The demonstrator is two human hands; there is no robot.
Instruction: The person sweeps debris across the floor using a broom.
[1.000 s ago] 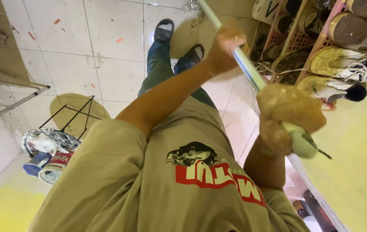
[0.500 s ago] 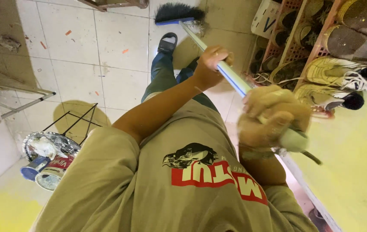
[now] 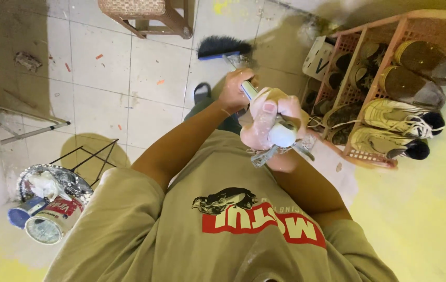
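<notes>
I hold a broom with both hands over a tiled floor (image 3: 103, 99). Its dark bristle head (image 3: 223, 46) with a blue base rests on the tiles just past my feet. My left hand (image 3: 236, 91) grips the pale handle (image 3: 247, 90) lower down. My right hand (image 3: 270, 122) is wrapped around the top of the handle, by its white end cap (image 3: 283, 134). Both hands sit close together in front of my chest. A dark sandal (image 3: 201, 93) shows on one foot below the broom head.
A pink plastic shoe rack (image 3: 372, 89) full of shoes stands at the right. A wooden stool (image 3: 152, 13) is at the far side. Tin cans and crumpled foil (image 3: 48, 201) lie at the lower left by a black wire stand (image 3: 95, 156). Small scraps dot the tiles.
The broom head has come into view and swung left across the tiles. My hands have drawn closer together, and the handle now points more directly away from me.
</notes>
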